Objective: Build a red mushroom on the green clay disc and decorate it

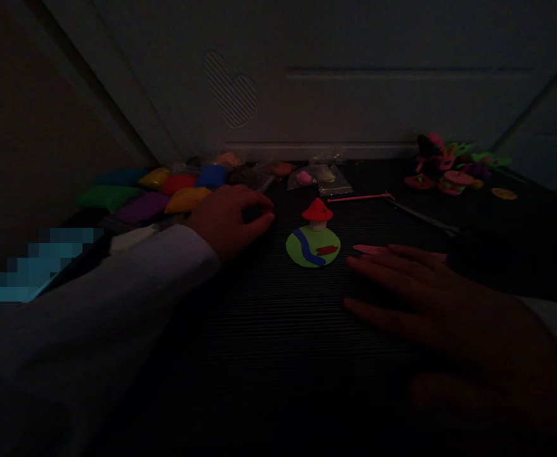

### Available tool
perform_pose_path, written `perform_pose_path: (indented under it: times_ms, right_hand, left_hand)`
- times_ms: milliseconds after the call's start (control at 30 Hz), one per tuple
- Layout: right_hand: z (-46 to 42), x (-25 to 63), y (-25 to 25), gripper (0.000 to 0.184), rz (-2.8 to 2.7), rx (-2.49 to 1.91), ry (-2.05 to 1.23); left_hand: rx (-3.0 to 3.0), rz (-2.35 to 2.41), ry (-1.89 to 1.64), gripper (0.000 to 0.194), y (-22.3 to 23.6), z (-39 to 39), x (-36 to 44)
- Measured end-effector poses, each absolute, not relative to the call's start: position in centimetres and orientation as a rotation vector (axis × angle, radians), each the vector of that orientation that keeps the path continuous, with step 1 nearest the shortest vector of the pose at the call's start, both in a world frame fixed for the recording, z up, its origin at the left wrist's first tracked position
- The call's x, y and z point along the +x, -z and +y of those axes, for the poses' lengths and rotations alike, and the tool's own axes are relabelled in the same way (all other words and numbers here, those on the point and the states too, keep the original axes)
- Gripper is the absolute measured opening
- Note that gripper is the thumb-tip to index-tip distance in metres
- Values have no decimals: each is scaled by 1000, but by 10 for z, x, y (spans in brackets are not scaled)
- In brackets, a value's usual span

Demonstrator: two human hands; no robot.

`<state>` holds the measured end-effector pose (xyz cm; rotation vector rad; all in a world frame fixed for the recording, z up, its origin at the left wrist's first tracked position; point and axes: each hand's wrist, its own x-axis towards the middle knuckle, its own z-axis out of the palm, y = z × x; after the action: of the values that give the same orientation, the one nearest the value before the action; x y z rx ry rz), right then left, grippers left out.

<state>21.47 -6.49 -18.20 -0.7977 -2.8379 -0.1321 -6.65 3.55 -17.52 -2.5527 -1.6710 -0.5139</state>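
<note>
On the dark table a flat green clay disc (302, 255) carries a wavy blue strip (307, 246) and a small red-brown piece (327, 250). A little clay mushroom with a red cap (317, 211) and a pale stem stands upright at its back edge. My left hand (233, 219) rests left of the disc, fingers loosely curved, a gap between thumb and forefinger, nothing visible in it. To the right, my right hand (431, 298) lies with fingers stretched out. Beside and partly under its fingers is a flat pink tool (370, 249); I cannot tell whether they touch it.
Bags of coloured clay (145, 206) lie behind my left hand, with small clear bags (333, 181) at the back. A thin pink stick (359, 198) and scissors (424, 216) lie behind the disc. Several clay figures (454, 181) stand back right. A lit screen (35, 266) is far left.
</note>
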Motion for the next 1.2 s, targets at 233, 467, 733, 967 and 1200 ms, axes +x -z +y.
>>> perform_pose_path:
  times_ms: [233, 467, 733, 967, 1200]
  right_hand:
    - [-64, 215, 183, 59, -2838, -787, 140]
    - [-64, 216, 181, 60, -2855, -775, 133]
    - [-64, 216, 182, 60, -2851, -800, 111]
    - [-66, 213, 183, 56, -2820, -889, 90]
    - [-63, 215, 183, 57, -2825, -891, 77]
  left_hand:
    - [-2562, -1665, 528, 35, 175, 36, -66]
    - [-2560, -1662, 523, 34, 175, 36, -66]
    - [-2568, -1662, 519, 36, 176, 36, -66]
    - [-2575, -1665, 533, 37, 175, 36, -66]
    - [-2566, -1664, 537, 36, 174, 34, -65]
